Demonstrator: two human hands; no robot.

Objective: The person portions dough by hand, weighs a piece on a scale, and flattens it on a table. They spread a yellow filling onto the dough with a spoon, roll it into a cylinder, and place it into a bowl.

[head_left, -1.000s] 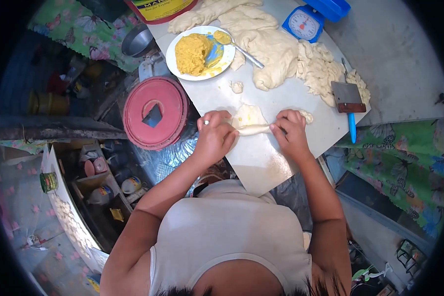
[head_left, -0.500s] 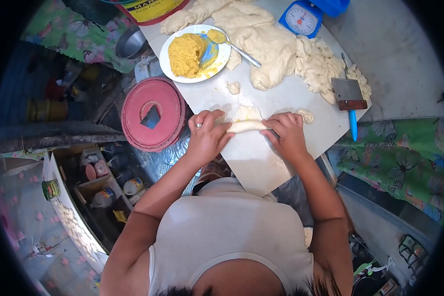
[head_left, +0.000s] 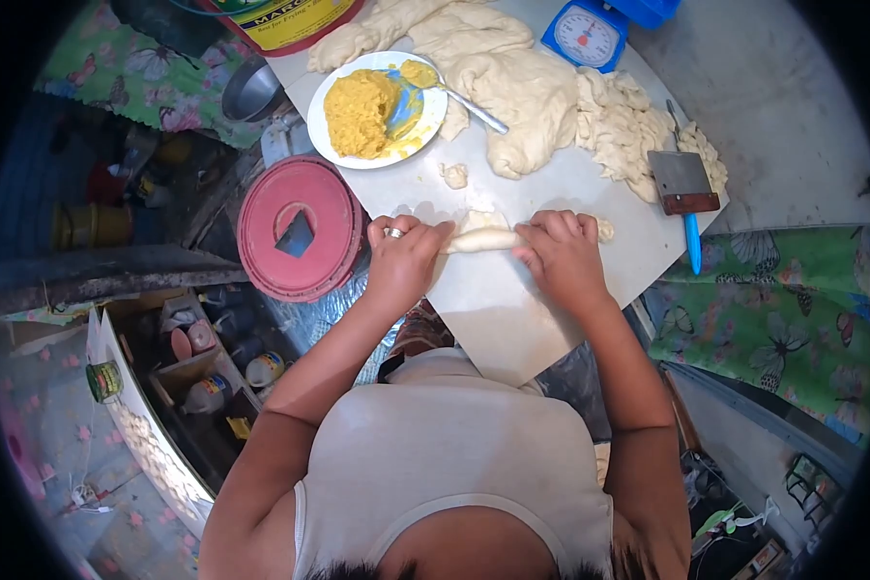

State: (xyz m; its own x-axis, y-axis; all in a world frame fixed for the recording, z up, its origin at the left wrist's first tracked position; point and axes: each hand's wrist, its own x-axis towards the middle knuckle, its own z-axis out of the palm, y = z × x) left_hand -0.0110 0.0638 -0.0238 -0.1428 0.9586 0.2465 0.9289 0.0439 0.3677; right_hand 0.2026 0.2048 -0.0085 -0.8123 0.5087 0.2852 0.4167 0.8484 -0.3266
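Observation:
A rolled piece of dough lies on the tabletop, stretched between my two hands. My left hand grips its left end with curled fingers, a ring on one of them. At the right end, my right hand pinches the dough between thumb and fingers. A flat flap of dough shows just behind the roll. Beyond it sits a small dough scrap, and another bit of dough peeks out beside my right hand.
A white plate holds yellow filling and a spoon. Behind lies a large dough mass. A blue scale stands at the back; a dough scraper and a blue-handled tool lie right. A red-lidded bucket stands left.
The roll's outline has become slightly tapered toward its left end. Both hands keep hold of its ends, fingers curled a little more. The camera view has shifted slightly.

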